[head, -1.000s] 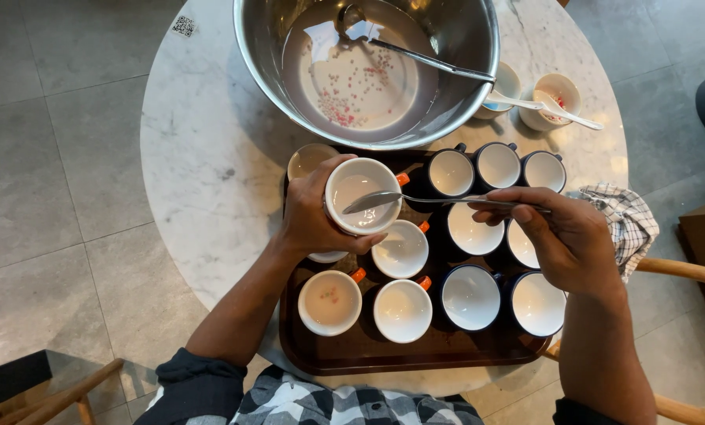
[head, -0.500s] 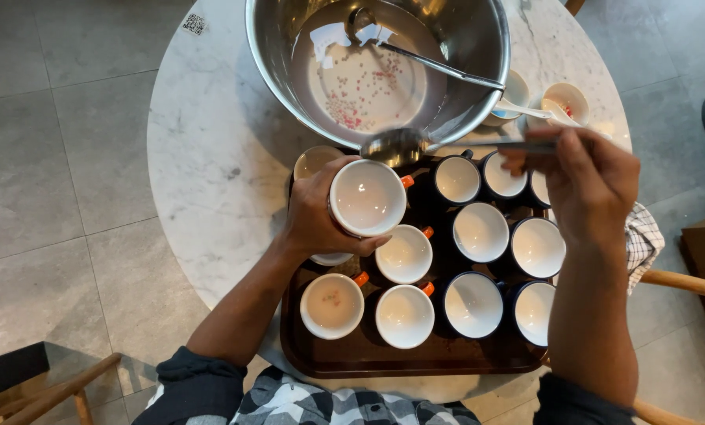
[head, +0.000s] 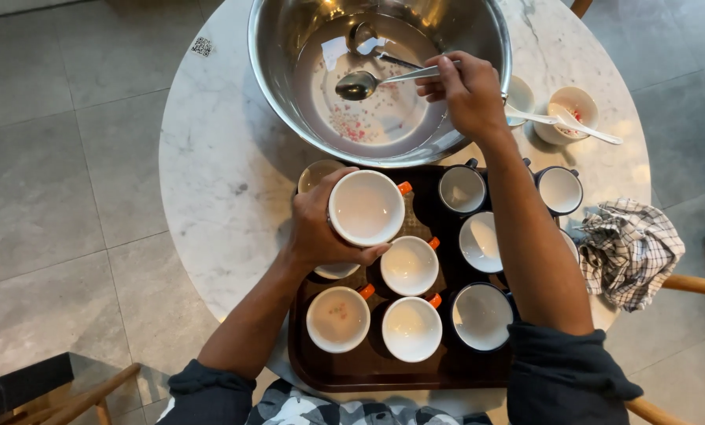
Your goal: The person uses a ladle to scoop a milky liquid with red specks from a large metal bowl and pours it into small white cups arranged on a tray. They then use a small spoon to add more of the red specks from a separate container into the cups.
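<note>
Gripping white cup (head: pixel 366 208), left hand (head: pixel 318 228) above tray (head: pixel 321 370); right hand (head: pixel 466 90) pinching spoon (head: pixel 368 82) inside bowl (head: pixel 277 71).

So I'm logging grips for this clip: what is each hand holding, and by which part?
The left hand holds a white cup by its side wall. The right hand holds a metal spoon by its handle end, over the steel bowl.
</note>
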